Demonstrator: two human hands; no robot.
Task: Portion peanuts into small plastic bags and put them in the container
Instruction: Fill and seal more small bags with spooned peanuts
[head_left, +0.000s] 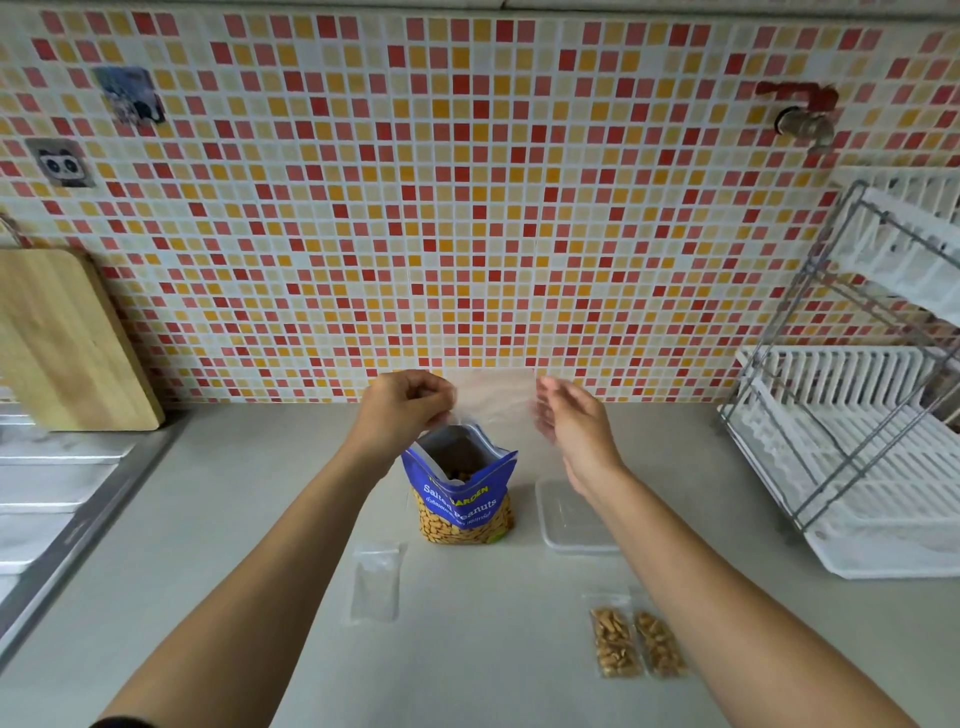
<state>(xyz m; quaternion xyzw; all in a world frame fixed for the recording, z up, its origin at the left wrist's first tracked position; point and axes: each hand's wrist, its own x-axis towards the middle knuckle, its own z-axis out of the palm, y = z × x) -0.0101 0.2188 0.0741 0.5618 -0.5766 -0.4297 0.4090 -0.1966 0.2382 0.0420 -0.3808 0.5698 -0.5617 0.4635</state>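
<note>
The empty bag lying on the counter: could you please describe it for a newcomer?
Find the blue peanut pack at centre. Near its front left corner lies a flat clear bag. Unlike the two bags at right, it holds no peanuts.

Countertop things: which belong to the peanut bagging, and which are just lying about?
In use: peanut pouch, held clear bag, spare bags, two filled bags, container.
Lying about: cutting board, dish rack, tap, sink.

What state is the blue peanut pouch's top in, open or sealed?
Open. The peanut pouch stands upright on the counter, its mouth spread wide so the grey inside shows.
</note>
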